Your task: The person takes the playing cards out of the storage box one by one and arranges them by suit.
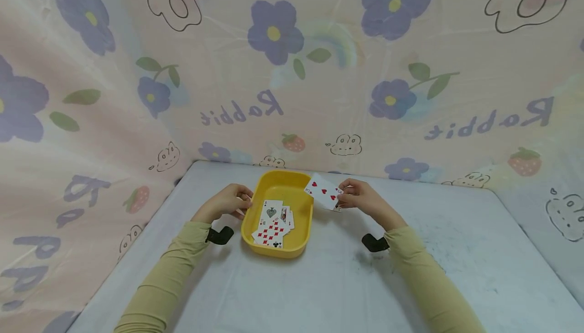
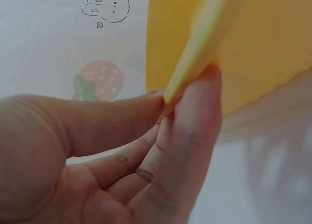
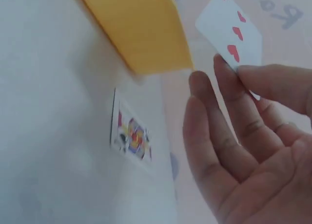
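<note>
A yellow plastic tray (image 1: 283, 186) lies on the table, with several playing cards (image 1: 274, 224) loosely overlapping inside it, an ace of spades and a diamond card among them. My left hand (image 1: 226, 202) pinches the tray's left rim between thumb and fingers; the left wrist view shows the rim (image 2: 195, 53) held close up. Just off the tray's right side, my right hand (image 1: 360, 197) pinches a three of hearts (image 1: 323, 191) by one corner, tilted with its face showing. Under that hand a face card (image 3: 134, 136) lies face up on the table, mostly hidden in the head view.
A white cloth covers the table (image 1: 292, 297), with dark smudges to the right. A patterned curtain (image 1: 319, 79) with flowers and rabbits stands behind the table and along its sides. Black straps (image 1: 220, 235) sit at both wrists.
</note>
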Demonstrator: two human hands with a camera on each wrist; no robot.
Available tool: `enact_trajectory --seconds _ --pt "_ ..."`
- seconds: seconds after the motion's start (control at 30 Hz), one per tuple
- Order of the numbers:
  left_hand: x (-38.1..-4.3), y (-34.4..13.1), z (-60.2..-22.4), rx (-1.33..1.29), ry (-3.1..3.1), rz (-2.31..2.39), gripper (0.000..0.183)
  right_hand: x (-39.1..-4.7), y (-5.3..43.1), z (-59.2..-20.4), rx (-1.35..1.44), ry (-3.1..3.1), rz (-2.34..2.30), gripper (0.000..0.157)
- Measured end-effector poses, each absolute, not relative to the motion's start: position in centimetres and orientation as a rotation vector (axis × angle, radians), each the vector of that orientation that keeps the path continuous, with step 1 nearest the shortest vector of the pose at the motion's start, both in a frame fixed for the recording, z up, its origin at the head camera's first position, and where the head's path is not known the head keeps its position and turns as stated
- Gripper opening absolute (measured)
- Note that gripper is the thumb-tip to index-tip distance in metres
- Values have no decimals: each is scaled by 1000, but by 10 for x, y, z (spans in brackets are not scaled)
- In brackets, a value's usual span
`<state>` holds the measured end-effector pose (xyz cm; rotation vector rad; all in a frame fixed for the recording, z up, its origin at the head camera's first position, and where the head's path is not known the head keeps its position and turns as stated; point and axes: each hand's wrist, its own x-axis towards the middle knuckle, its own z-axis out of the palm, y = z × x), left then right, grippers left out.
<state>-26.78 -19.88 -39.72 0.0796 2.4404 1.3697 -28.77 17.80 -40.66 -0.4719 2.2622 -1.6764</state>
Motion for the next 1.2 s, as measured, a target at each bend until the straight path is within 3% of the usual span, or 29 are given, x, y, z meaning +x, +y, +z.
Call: enact_trajectory --seconds 0.37,0.7,0.93,1.2 --pt "-267 -199 -397 76 2448 1367 28 -284 217 -419 -218 2208 -1763 21" --pt "-267 -199 -398 64 2447 1364 29 -278 239 -427 136 2154 -1847 38" --pt "-268 -198 -397 49 2442 1374 28 -276 247 -439 223 2122 -1891 34" --pt "-267 -198 -397 68 2460 1353 28 -274 249 -450 260 1985 -1965 39"
